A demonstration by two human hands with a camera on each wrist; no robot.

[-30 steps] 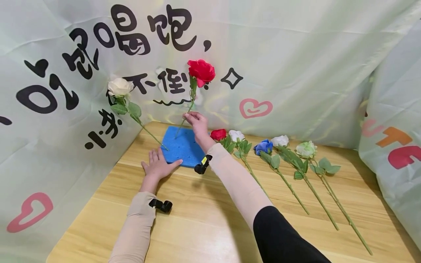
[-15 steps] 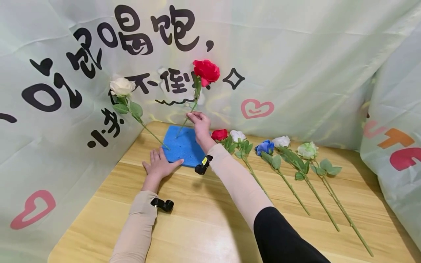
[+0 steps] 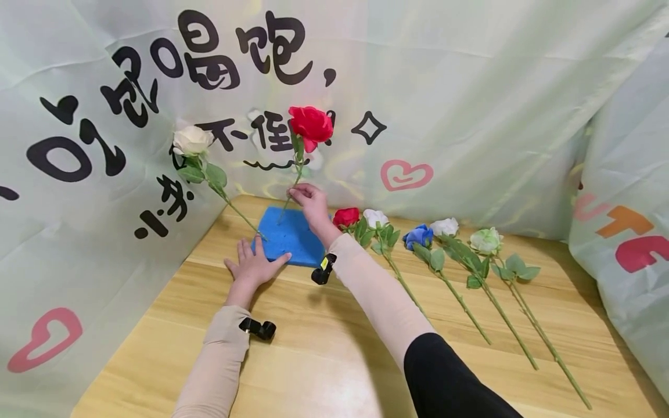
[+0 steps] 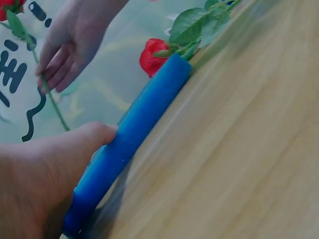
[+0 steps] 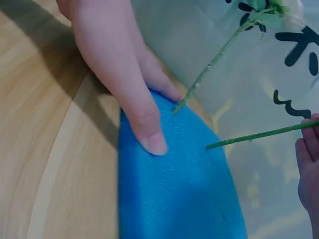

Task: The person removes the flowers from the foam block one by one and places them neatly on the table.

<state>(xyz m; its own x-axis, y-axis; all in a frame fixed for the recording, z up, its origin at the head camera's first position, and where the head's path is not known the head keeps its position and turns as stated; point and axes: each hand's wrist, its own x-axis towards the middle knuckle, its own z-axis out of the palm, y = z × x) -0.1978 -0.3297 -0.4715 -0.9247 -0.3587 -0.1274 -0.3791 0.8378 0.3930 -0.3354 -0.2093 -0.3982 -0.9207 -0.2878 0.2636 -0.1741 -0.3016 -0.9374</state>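
My right hand (image 3: 313,206) pinches the stem of an upright, slightly tilted red rose (image 3: 310,128). The stem's lower end stands in the rear part of a blue foam block (image 3: 295,241). My left hand (image 3: 253,264) lies at the block's left front corner with fingers spread. In the right wrist view its thumb (image 5: 149,137) rests on the foam's top. A cream-white rose (image 3: 192,141) stands in the foam's left side, leaning left, apart from my right hand. The left wrist view shows the foam's side (image 4: 139,124) and the thumb at its edge.
Right of the foam, a second red rose (image 3: 346,217), a white rose (image 3: 375,218), a blue rose (image 3: 418,237), another white rose (image 3: 444,226) and a pale green rose (image 3: 486,239) lie on the wooden table (image 3: 313,360). A printed cloth (image 3: 444,104) hangs behind.
The red rose's head has swung left and sunk a little, and my right hand has come slightly lower with its stem. My left hand has stayed at the foam's corner.
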